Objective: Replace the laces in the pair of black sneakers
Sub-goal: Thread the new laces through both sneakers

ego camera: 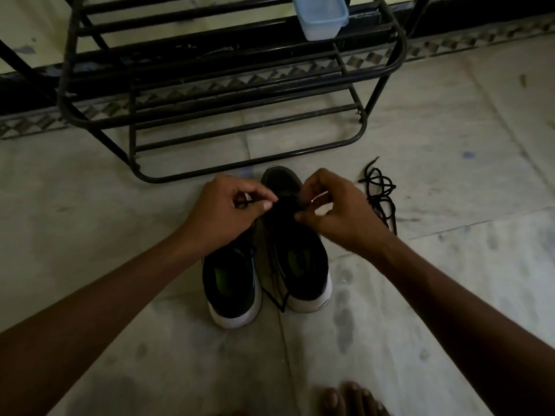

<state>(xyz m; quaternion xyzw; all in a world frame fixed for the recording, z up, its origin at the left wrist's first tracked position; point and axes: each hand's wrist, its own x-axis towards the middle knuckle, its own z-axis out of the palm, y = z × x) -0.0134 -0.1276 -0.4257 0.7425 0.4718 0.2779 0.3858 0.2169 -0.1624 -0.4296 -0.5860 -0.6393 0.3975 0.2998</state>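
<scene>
Two black sneakers with white soles stand side by side on the floor, heels toward me: the left sneaker (232,283) and the right sneaker (303,265). My left hand (223,210) pinches a black lace end over the right sneaker's tongue area. My right hand (336,210) pinches the lace on the other side of the same shoe. Lace ends (277,291) trail down between the two heels. A loose black lace (380,193) lies in a tangle on the floor to the right of the shoes.
A black metal shoe rack (240,94) stands just beyond the sneakers, with a pale blue plastic box (319,16) on an upper shelf. My bare toes (351,399) show at the bottom edge. The floor is pale tile (450,130) with a patterned border along the wall.
</scene>
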